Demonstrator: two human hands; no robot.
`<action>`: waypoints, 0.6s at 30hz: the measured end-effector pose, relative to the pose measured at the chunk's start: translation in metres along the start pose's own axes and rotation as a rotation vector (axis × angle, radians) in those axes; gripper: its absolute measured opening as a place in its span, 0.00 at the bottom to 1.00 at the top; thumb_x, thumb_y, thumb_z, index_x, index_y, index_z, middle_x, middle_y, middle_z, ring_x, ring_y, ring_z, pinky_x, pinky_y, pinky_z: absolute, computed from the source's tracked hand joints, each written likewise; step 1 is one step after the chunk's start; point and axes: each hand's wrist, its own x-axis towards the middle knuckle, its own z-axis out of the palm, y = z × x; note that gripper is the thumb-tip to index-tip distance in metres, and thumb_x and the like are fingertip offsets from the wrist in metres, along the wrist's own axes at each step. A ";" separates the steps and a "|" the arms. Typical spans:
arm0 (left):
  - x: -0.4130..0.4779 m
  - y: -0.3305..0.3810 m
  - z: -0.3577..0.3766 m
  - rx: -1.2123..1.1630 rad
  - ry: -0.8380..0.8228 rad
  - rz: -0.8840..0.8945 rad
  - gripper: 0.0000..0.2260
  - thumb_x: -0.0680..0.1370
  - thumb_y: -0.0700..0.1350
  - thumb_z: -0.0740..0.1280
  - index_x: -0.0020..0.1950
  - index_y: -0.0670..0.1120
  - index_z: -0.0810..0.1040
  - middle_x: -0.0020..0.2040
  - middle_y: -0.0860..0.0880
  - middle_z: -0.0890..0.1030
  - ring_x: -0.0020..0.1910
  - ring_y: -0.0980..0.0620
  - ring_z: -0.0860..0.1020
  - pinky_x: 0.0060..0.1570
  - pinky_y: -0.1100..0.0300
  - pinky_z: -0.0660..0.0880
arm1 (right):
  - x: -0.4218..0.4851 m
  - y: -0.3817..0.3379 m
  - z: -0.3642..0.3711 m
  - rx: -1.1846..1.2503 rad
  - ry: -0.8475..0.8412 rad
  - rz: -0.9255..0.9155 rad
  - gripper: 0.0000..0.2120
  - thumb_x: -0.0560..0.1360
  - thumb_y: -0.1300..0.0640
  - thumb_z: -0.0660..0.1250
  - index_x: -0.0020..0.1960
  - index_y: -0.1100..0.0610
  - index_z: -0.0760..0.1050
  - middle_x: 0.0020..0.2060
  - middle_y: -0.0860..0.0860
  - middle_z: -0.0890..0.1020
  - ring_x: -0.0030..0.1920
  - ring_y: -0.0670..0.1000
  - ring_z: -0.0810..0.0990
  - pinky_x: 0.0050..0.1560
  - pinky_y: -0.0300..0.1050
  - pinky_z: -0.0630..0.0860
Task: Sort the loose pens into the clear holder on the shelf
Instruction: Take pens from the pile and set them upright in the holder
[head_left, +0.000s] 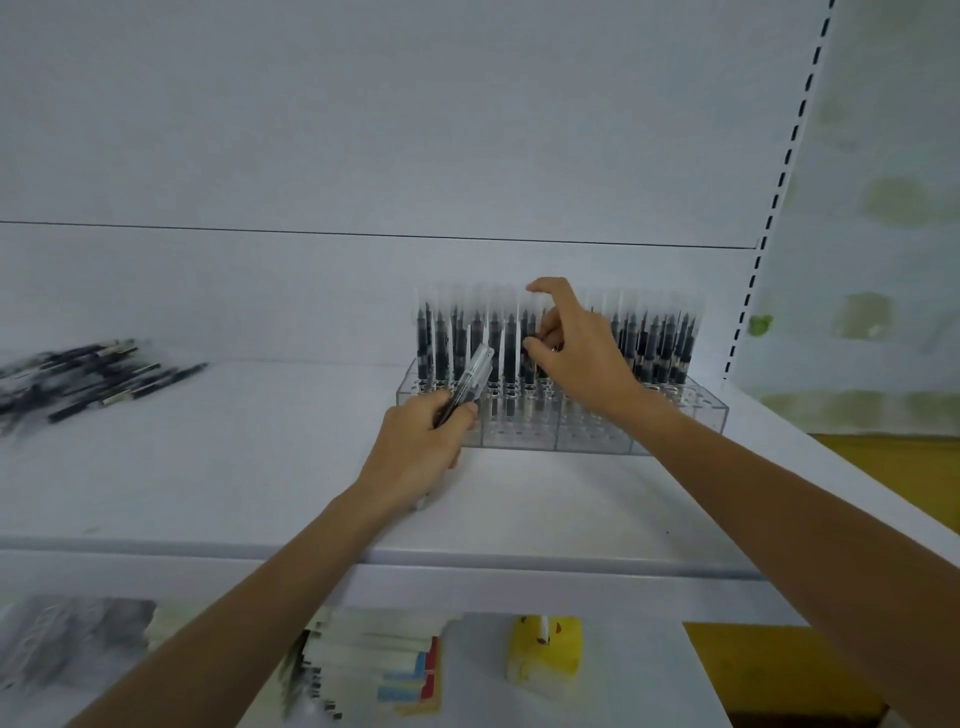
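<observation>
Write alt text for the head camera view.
A person's left hand grips clear-capped pens at the front of a clear holder on a white shelf, while the right hand reaches among the upright pens standing in it. Loose dark pens lie piled at the shelf's left.

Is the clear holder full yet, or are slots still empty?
Partly full. Upright pens stand in the back rows of the clear holder; its front holes, clearest at the right end, stand empty.
</observation>
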 end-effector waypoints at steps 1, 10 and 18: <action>0.000 0.000 0.000 -0.003 0.002 0.000 0.12 0.79 0.46 0.61 0.41 0.42 0.77 0.24 0.51 0.72 0.20 0.61 0.68 0.24 0.72 0.65 | 0.002 -0.001 -0.001 0.002 -0.003 0.006 0.22 0.76 0.64 0.65 0.68 0.55 0.64 0.38 0.49 0.72 0.40 0.52 0.76 0.46 0.46 0.77; -0.001 0.015 -0.005 -0.033 0.030 0.111 0.11 0.80 0.42 0.59 0.41 0.39 0.75 0.25 0.50 0.73 0.23 0.60 0.70 0.27 0.73 0.66 | -0.008 -0.019 -0.008 -0.047 0.112 -0.002 0.21 0.77 0.57 0.64 0.69 0.52 0.66 0.43 0.49 0.76 0.38 0.48 0.75 0.43 0.43 0.74; 0.001 0.040 0.014 -0.146 0.040 0.126 0.11 0.81 0.45 0.56 0.41 0.45 0.74 0.26 0.52 0.73 0.24 0.62 0.71 0.30 0.66 0.70 | -0.012 -0.049 -0.014 0.628 -0.144 0.255 0.13 0.76 0.64 0.63 0.60 0.58 0.74 0.40 0.58 0.79 0.41 0.52 0.78 0.53 0.52 0.79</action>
